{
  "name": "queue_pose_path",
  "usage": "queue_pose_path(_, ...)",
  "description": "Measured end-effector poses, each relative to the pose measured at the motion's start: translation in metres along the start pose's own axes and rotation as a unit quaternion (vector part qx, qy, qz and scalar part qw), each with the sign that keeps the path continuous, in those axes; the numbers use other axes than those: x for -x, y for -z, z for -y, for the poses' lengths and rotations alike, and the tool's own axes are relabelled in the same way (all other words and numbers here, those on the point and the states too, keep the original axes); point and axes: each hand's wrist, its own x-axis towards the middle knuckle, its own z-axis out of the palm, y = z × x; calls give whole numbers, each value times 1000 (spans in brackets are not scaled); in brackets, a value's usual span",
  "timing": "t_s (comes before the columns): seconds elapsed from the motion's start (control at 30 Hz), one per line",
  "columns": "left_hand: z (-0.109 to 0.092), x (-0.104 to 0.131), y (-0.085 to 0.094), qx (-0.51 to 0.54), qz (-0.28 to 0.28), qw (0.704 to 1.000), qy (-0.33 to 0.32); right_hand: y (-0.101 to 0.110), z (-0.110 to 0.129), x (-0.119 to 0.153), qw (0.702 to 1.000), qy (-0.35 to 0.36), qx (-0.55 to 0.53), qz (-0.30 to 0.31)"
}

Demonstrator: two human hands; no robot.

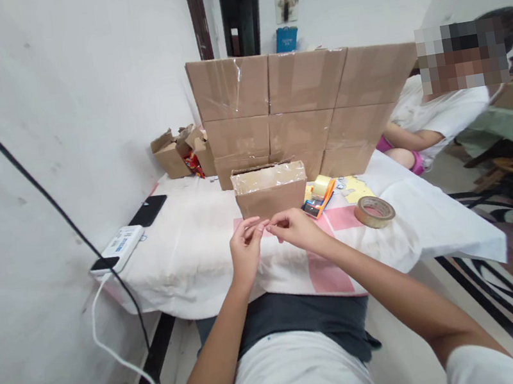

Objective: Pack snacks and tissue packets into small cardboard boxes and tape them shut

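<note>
My left hand (pixel 246 245) and my right hand (pixel 294 227) meet fingertip to fingertip just in front of a small cardboard box (pixel 272 201). Thumb and forefinger are pinched together on each hand. Whatever lies between them, if anything, is too small to make out. The small box stands upright on the cloth-covered table (pixel 186 242), with shiny clear tape along its upper edge. Right of it lie a tape dispenser with orange sides (pixel 327 196) and a roll of clear tape (pixel 322 184). A wide roll of brown tape (pixel 374 211) rests farther right.
A wall of stacked, taped cardboard boxes (pixel 298 85) stands behind. Opened cartons (pixel 172 157) sit at back left. A black phone (pixel 149 210) and a white power strip (pixel 122 247) with a white cable lie left. Another person (pixel 442 104) sits beyond the table's right side.
</note>
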Motion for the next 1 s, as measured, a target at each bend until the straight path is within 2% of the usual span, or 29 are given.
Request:
queue_pose_path(0.17,6,2,-2,-34,-35,999,16,1,-1,2,999,23,39,7)
queue_pose_path(0.27,3,-8,4,-137,-89,986,-46,19,2,0,994,61,88,7)
queue_pose_path(0.33,-7,-26,8,-259,-99,953,-124,41,6,-7,986,113,116,51)
queue_pose_path(0.37,-13,-37,8,-331,-83,925,-167,54,8,-14,978,142,130,78)
queue_pose_path(0.43,-26,-66,4,-467,-17,853,-232,79,15,-31,959,195,173,114)
queue_pose_path(0.5,-33,-96,-3,-561,58,788,-245,100,23,-51,928,230,270,110)
queue_pose_path(0.57,-33,-124,-8,-606,109,762,-201,116,30,-71,875,245,406,95)
queue_pose_path(0.63,-26,-144,-8,-610,159,761,-151,126,34,-89,822,244,506,92)
queue_pose_path(0.67,-22,-150,-5,-605,183,763,-137,130,34,-96,811,242,524,98)
queue_pose_path(0.7,-18,-155,-1,-597,203,764,-134,133,33,-103,814,237,519,113)
queue_pose_path(0.73,-14,-159,5,-590,219,765,-140,136,31,-110,829,228,493,133)
queue_pose_path(0.87,-8,-163,27,-562,263,766,-172,138,10,-138,907,133,325,234)
queue_pose_path(1.0,-10,-162,34,-553,275,764,-188,125,-9,-163,930,52,243,272)
